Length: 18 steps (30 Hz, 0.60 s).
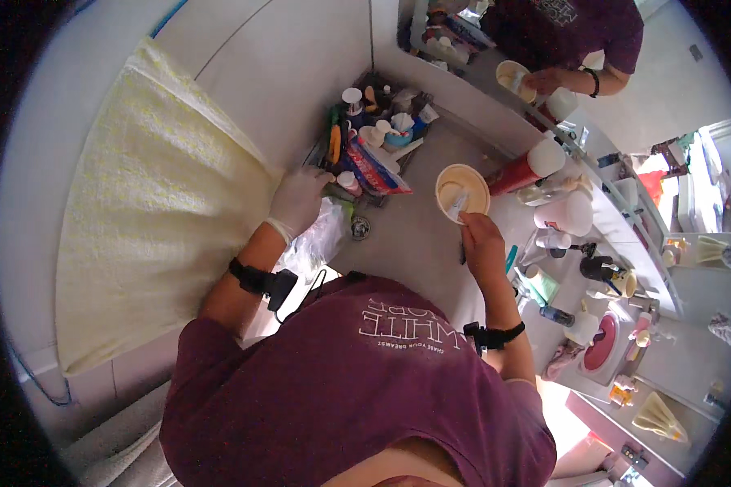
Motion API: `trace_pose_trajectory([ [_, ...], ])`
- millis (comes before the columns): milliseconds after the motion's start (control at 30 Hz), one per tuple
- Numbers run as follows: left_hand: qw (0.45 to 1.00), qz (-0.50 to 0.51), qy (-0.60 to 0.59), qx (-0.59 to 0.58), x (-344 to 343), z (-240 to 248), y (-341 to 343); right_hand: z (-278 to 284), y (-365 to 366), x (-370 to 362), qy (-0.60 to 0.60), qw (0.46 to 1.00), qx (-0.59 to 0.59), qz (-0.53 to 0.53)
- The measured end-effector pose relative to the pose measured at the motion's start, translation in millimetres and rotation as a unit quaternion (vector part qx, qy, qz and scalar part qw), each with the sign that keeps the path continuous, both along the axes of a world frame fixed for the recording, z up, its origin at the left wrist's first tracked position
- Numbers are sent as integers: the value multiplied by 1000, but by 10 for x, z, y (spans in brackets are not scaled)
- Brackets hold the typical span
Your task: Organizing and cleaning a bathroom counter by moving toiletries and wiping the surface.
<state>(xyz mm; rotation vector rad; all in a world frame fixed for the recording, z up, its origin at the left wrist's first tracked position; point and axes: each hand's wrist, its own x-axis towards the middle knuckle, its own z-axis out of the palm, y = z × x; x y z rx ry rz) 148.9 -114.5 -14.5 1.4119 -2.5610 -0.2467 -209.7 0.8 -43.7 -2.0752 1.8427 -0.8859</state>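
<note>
My right hand [483, 236] is closed at the near rim of a round cream bowl [449, 180]. Inside the bowl lies a small pale piece [459, 200], reaching toward my fingertips; I cannot make out its kind. My left hand [299, 200], in a thin whitish glove, reaches over a clear plastic bag [318, 237] by the wall. Its fingers are bent away and mostly hidden, close to a small white-capped bottle [348, 182] and a red and blue packet [375, 166]. Whether that hand holds anything does not show.
Bottles and jars crowd a holder in the corner, among them a white-capped bottle [352, 99]. A small round item [360, 228] sits on the grey counter [406, 243]. A red can [528, 166] stands beneath the mirror [666, 89]. Left hangs a pale yellow towel [154, 211].
</note>
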Motion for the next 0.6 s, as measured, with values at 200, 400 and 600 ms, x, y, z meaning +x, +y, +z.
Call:
trace_pose_trajectory([
  [200,1000,-11,8,17,50,-39,10,-121,-124,6,16,1000,3,-8],
  [400,1000,-18,7,19,83,-72,-7,-199,-522,1,33,998,-56,-6],
  [600,999,-38,23,-5,92,16,29,-464,-946,160,173,980,67,-68],
])
